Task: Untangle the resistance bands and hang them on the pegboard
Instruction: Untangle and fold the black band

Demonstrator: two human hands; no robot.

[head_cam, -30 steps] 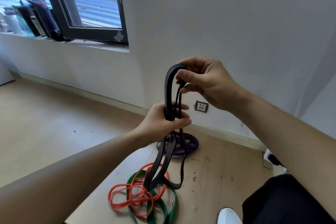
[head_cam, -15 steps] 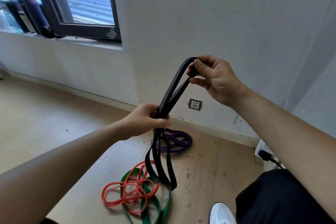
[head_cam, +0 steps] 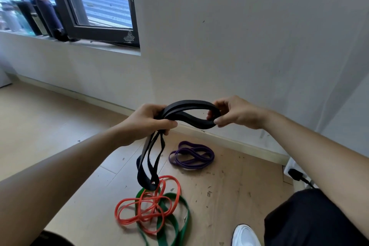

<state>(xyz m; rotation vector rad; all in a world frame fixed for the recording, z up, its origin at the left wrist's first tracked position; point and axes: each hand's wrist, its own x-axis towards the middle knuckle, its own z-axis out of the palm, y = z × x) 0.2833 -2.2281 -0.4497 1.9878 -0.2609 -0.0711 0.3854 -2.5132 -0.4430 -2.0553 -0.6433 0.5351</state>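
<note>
Grey wall (head_cam: 239, 36) meeting a pale wooden floor (head_cam: 50, 118) along a skirting line; dark-framed window (head_cam: 99, 6) at upper left, with blurred dark items on its sill. Dark trouser leg (head_cam: 311, 217) at the lower right corner. Black resistance band (head_cam: 189, 105), the task's thing in hand, held in the air in front of the wall: several strands run roughly level between the two hands, and the rest hangs from the left hand in loops whose lowest bend reaches down over the bands on the floor; whether it touches them cannot be told. Green band (head_cam: 160, 225), broad and flat, lying in loose loops near the floor's lower edge. Red band (head_cam: 169, 176), thin, tangled over and through the green one. Purple band (head_cam: 191, 166), coiled alone on the floor, close to the skirting and apart from the other two. Left hand (head_cam: 147, 120), fingers curled round the gathered black strands. Right hand (head_cam: 237, 113), thumb and fingers pinching the black band's end bend. White shoe (head_cam: 245, 235) beside the trouser leg. Black plug (head_cam: 296, 174) at the floor's right edge
</note>
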